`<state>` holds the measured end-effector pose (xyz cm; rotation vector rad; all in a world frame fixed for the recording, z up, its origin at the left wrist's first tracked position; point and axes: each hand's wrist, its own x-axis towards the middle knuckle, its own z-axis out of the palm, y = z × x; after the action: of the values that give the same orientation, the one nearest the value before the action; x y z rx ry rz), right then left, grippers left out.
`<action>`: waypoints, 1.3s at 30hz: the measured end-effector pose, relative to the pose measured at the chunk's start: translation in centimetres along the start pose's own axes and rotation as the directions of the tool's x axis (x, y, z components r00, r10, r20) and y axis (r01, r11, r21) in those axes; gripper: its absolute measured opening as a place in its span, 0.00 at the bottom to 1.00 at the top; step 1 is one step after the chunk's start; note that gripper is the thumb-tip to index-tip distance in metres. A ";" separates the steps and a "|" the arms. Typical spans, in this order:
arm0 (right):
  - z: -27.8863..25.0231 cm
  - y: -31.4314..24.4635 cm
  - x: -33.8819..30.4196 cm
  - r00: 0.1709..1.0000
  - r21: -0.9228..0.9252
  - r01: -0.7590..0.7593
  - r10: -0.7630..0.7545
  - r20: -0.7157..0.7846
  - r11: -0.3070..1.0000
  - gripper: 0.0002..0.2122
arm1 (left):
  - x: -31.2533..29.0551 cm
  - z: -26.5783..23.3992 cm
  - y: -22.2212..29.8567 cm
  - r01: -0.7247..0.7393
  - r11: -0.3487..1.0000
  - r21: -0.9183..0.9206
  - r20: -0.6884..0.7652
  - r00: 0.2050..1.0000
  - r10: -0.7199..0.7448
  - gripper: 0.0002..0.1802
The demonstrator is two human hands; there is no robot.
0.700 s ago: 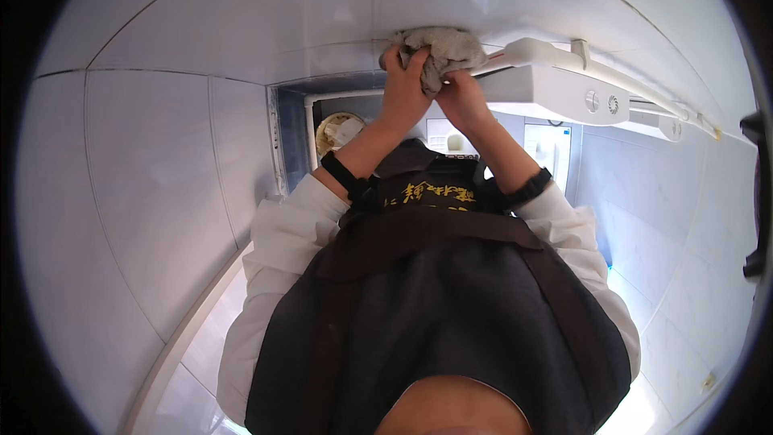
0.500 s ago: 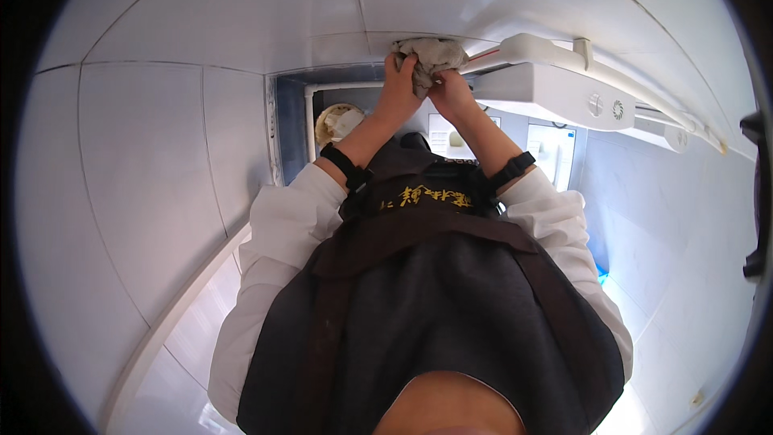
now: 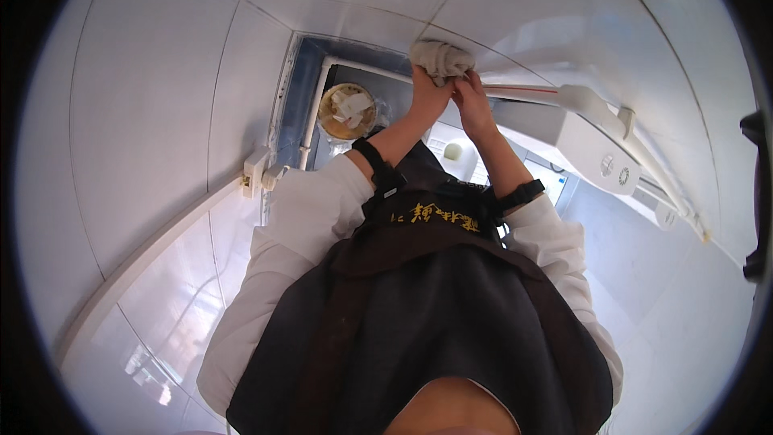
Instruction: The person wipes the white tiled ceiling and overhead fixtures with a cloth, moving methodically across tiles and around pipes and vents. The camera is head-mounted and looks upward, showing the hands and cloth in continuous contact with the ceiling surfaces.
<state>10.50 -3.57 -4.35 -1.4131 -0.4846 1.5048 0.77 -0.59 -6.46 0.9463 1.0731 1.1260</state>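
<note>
Cloth moved left along wall, clamped by left fingers; whether right fingers grip is unclear.

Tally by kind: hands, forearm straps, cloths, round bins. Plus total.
Left hand and right hand: 2
Left forearm strap and right forearm strap: 2
Grey cloth: 1
Round bin: 1
Total: 6

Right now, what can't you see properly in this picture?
In the head view:
Cloth: far side, hidden by its near folds.
White scraps in the round tub: too small to identify.
Black thing at far right: cut off by the picture's edge.
</note>
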 end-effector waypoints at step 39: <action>8.8 -1.7 -0.6 0.899 -0.643 0.214 0.109 0.425 0.736 0.23 | 7.7 -12.9 1.9 0.142 0.757 -0.638 -0.364 0.811 -0.458 0.35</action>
<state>3.04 -0.50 -0.52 -1.5583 -1.4800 1.6824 -11.47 7.93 -8.85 -0.0495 1.1335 1.3376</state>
